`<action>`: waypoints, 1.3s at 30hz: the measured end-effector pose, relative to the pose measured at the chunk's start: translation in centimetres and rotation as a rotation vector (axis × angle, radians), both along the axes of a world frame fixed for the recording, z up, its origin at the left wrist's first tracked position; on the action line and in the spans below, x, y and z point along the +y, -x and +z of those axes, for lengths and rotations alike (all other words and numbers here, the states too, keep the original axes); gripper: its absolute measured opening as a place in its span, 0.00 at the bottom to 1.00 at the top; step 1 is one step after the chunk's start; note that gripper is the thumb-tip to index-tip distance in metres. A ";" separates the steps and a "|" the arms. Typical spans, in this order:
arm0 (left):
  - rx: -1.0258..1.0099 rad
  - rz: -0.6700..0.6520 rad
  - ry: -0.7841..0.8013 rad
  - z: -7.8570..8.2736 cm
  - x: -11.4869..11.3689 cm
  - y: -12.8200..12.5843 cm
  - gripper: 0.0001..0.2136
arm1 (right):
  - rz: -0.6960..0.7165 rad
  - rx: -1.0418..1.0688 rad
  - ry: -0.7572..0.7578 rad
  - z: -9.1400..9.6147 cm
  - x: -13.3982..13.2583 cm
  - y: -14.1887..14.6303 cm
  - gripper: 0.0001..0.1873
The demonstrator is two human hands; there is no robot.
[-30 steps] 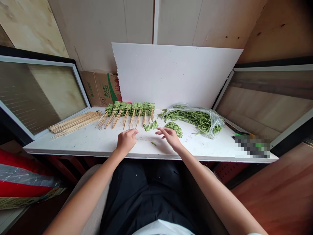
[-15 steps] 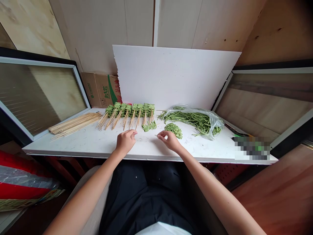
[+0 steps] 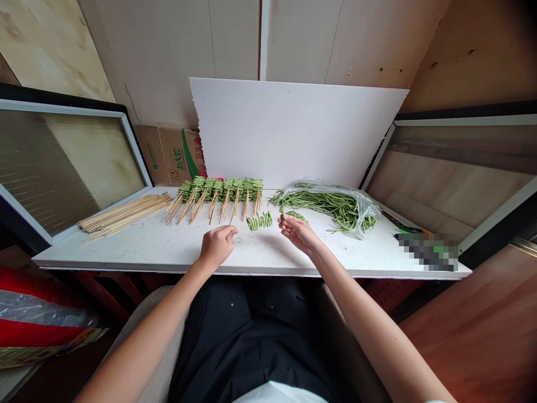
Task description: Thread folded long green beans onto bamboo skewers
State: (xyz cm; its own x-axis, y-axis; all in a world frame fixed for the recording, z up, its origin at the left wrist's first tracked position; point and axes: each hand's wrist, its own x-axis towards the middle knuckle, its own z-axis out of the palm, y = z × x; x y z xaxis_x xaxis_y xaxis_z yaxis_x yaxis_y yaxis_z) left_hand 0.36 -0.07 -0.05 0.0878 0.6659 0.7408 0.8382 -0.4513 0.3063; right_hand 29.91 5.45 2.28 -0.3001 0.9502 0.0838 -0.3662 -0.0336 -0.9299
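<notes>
My left hand (image 3: 217, 244) is closed in a pinch on the lower end of a bamboo skewer. Several short green bean pieces (image 3: 259, 221) sit side by side along that skewer, whose bare stick is barely visible. Beside the skewer's far tip, my right hand (image 3: 298, 232) pinches a short green bean piece (image 3: 282, 213) between thumb and fingers. A pile of cut bean pieces (image 3: 297, 215) lies just behind my right hand and is mostly hidden by it. Finished-looking bean skewers (image 3: 226, 190) lie in a row behind my left hand, sticks towards me.
Loose bamboo skewers (image 3: 126, 212) lie on the left of the white table (image 3: 168, 252). Long green beans (image 3: 327, 204) spill from a clear plastic bag (image 3: 369, 210) at the right. A white foam board (image 3: 293, 134) and a cardboard box (image 3: 168, 154) stand behind. A blurred-out item (image 3: 428, 252) lies far right.
My right hand has risen slightly to the skewer's tip, and a bean piece now shows in its fingers. The skewer has shifted slightly right, while my left hand keeps its pinch.
</notes>
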 end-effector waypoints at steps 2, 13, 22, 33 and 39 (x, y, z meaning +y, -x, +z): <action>-0.006 -0.004 -0.003 0.0 0.0 0.0 0.12 | 0.015 0.014 0.020 -0.1 0.0 0.1 0.16; 0.006 -0.003 -0.004 0.0 0.1 0.1 0.12 | 0.019 0.035 0.043 -0.9 0.3 0.4 0.15; 0.008 -0.019 -0.025 -0.3 0.2 0.1 0.12 | -0.016 0.068 0.073 -0.7 0.1 0.6 0.14; 0.017 -0.012 -0.020 -0.3 0.2 0.1 0.13 | -0.049 0.059 0.038 -0.5 -0.2 0.8 0.16; 0.024 0.004 -0.007 -0.2 0.1 -0.1 0.13 | -0.096 0.046 -0.008 -0.6 -0.3 1.0 0.20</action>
